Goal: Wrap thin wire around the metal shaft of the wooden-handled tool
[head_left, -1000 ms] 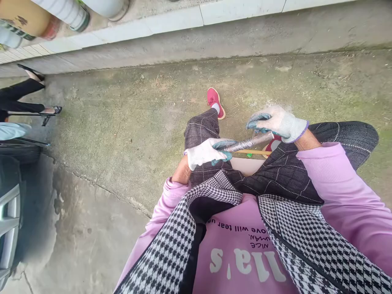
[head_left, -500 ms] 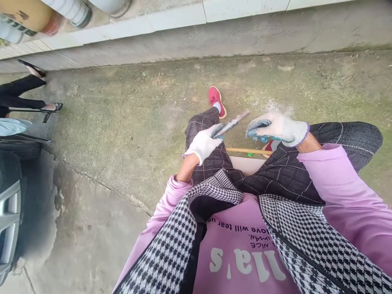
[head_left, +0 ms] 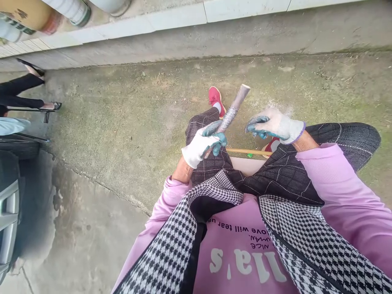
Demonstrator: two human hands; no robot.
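Note:
In a white glove with blue-grey palm, my left hand (head_left: 203,143) is closed around a short wooden stick (head_left: 241,96). The stick tilts up and to the right, its pale cut end away from me. Silvery wire-like winding (head_left: 228,118) covers its middle, just above my fingers. To the right, apart from the stick, hovers my right hand (head_left: 272,122), gloved the same way. Its fingers are curled together with the tips toward the stick; anything pinched between them is too fine to make out.
Below my hands, a thin yellowish rod (head_left: 248,151) lies by a small green scrap (head_left: 250,155). White powder (head_left: 281,107) is on the concrete ground. At left are a person's legs (head_left: 21,90) and a car wheel (head_left: 9,216). Jars (head_left: 69,10) stand on a ledge, upper left.
My left hand has turned, swinging the stick's far end upward so it stands steeper. The fingers' blue-grey side now shows more. My right hand has shifted only slightly left.

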